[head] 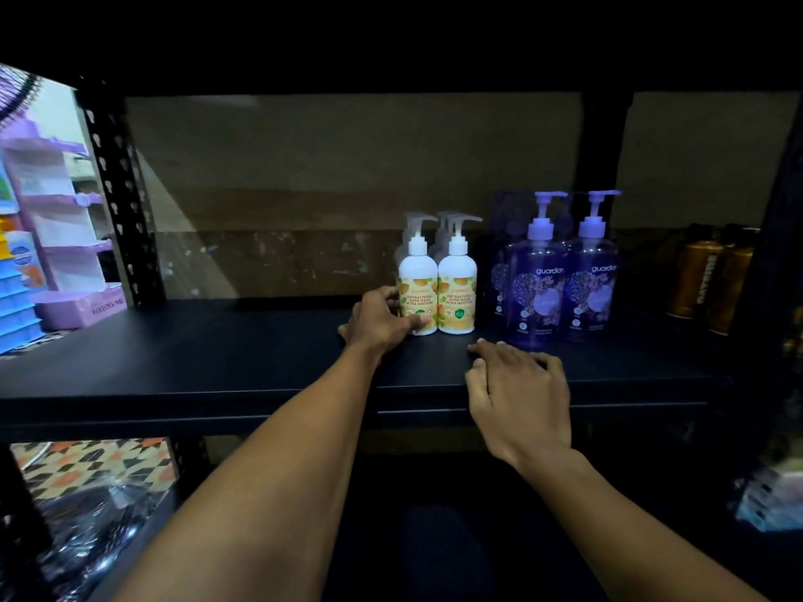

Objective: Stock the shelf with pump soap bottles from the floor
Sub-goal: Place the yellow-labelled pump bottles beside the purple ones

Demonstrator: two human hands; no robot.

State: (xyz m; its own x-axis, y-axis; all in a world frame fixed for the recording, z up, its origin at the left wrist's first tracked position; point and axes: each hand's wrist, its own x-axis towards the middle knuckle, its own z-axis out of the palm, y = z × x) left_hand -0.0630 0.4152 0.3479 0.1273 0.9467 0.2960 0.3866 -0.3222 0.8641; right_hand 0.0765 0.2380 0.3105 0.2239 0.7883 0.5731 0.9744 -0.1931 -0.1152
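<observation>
Left grip [379, 319] around white soap bottle [418, 271], upright on shelf [217, 354]

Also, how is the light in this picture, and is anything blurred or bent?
Head view: dim overall; white bottles lit and sharp, labels readable; brown bottles at right dark and smeared; purple rack at left far brighter; the shelf post leans from wide-angle distortion.

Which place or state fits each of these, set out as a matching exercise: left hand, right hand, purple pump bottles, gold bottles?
Column 1:
1 left hand
2 right hand
3 purple pump bottles
4 gold bottles

Column 2:
A at the far right of the shelf, in shadow
B lies open on the shelf's front edge
C grips a white hand wash bottle
D upright, just left of the gold bottles

Pairs: 1-C, 2-B, 3-D, 4-A
</observation>
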